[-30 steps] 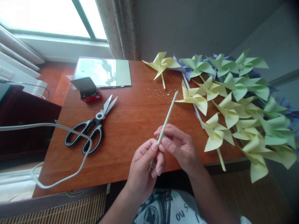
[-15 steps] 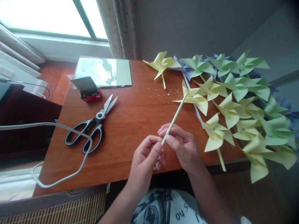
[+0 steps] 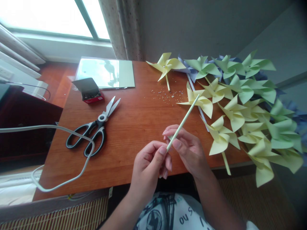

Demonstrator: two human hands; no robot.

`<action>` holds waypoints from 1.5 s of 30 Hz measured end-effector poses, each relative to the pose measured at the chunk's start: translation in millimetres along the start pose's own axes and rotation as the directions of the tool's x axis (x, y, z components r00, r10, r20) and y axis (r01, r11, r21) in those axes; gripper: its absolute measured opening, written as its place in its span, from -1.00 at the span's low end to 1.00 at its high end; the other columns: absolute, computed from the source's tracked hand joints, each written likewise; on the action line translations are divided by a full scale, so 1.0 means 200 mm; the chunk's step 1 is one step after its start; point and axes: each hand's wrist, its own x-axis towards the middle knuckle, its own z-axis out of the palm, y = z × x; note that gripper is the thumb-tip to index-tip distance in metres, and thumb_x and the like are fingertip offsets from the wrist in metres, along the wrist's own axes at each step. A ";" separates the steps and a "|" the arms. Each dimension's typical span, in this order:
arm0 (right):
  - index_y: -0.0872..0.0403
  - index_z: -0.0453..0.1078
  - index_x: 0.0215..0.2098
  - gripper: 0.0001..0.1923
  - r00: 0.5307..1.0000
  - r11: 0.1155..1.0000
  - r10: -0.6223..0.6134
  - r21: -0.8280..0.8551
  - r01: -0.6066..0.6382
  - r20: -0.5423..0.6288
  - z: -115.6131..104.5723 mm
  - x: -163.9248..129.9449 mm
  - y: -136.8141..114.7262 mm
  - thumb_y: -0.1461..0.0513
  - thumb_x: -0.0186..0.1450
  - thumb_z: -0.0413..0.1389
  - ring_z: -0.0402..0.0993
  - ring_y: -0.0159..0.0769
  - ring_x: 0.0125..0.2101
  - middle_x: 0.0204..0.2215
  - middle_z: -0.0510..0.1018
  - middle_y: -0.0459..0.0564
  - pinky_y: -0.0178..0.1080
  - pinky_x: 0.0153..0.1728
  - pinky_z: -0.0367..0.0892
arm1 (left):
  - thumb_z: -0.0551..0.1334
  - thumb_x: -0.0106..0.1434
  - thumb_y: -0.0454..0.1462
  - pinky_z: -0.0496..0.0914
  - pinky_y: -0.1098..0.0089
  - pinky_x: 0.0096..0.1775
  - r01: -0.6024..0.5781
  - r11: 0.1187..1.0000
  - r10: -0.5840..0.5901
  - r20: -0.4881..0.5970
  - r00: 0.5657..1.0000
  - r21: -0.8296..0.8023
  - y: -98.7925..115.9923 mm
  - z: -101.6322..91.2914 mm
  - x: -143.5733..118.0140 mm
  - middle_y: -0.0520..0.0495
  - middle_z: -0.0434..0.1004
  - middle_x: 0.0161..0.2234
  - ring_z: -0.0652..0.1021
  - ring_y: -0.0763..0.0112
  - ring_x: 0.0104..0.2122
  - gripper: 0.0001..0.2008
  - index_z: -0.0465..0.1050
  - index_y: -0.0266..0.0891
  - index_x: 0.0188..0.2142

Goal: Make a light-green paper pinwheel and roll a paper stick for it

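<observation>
Lettering on white printed garment (image 3: pixel 175 214) at bottom edge: "ou S" legible, upside down; rest unreadable. No brand legible elsewhere.

Small red box (image 3: pixel 90 91), dark lid flapped open, on wooden surface (image 3: pixel 134 127) near far left corner; contents small, dark, too fine to identify. Glossy clear sleeve (image 3: pixel 105 73) over pale green paper just behind it.

Pale green paper stick (image 3: pixel 183 123) held low, near front edge of surface, tilted up and away to the right; upper tip over a yellow pinwheel (image 3: pixel 199 100). Left hand (image 3: pixel 150 167): grip narrow, thumb and forefinger pinched on lower end of stick. Right hand (image 3: pixel 188 148): grip closed on stick just above, thumb and fingertips touching it.

Black-handled scissors (image 3: pixel 93 131), blades parted, left of centre. White cable (image 3: pixel 59 153) looped across scissor handles and off front edge. Scatter of tiny scraps (image 3: pixel 168 94) mid-rear. Heap of pinwheels (image 3: pixel 249 105), yellow, green, blue, overlapping along right side, some overhanging edge.
</observation>
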 end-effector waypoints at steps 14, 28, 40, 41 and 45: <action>-0.10 0.58 -0.01 -0.69 0.998 0.997 0.052 0.061 -0.054 0.034 0.00 -0.02 0.03 -0.01 0.37 0.19 0.55 -0.15 -0.11 -0.15 0.61 -0.01 -0.12 -0.02 0.43 | 0.26 0.40 -0.13 0.06 0.59 -0.60 0.090 0.968 -0.085 0.028 0.996 -0.232 0.00 0.01 0.01 0.15 0.28 -0.66 0.19 0.69 -0.70 -0.74 0.46 -0.29 -0.32; -0.12 0.63 -0.17 -0.84 0.998 1.000 -0.003 -0.006 0.003 -0.055 0.01 -0.01 0.04 0.13 0.35 0.20 0.46 -0.16 -0.12 -0.20 0.55 -0.03 -0.15 -0.09 0.38 | 0.28 0.37 -0.10 0.10 0.59 -0.61 0.042 0.997 -0.039 0.054 0.998 -0.058 0.00 0.00 0.03 0.10 0.41 -0.62 0.23 0.64 -0.68 -0.77 0.42 -0.23 -0.23; -0.14 0.62 -0.08 -0.81 1.000 1.000 0.025 -0.005 -0.025 -0.019 0.00 -0.02 0.02 0.11 0.38 0.20 0.47 -0.25 -0.20 -0.19 0.56 -0.06 -0.23 -0.18 0.38 | 0.33 0.33 -0.13 0.25 0.53 -0.56 -0.098 0.976 0.104 -0.022 0.994 0.192 0.04 -0.03 0.02 0.04 0.45 -0.58 0.38 0.56 -0.62 -0.75 0.50 -0.26 -0.37; -0.13 0.62 -0.08 -0.81 0.999 1.000 0.030 0.000 -0.030 -0.019 0.00 -0.02 0.02 0.11 0.38 0.21 0.48 -0.25 -0.20 -0.19 0.56 -0.06 -0.24 -0.17 0.39 | 0.33 0.34 -0.13 0.25 0.54 -0.56 -0.090 0.979 0.095 -0.018 0.995 0.183 0.04 -0.03 0.02 0.05 0.45 -0.58 0.37 0.57 -0.62 -0.75 0.49 -0.27 -0.37; -0.13 0.61 -0.08 -0.81 0.998 0.998 0.054 0.030 -0.054 -0.010 0.00 -0.03 0.03 0.10 0.39 0.21 0.50 -0.26 -0.19 -0.16 0.58 -0.07 -0.23 -0.13 0.40 | 0.31 0.36 -0.13 0.20 0.57 -0.58 -0.049 0.989 0.049 0.002 0.999 0.141 0.03 -0.04 0.01 0.07 0.41 -0.60 0.33 0.61 -0.65 -0.73 0.46 -0.27 -0.39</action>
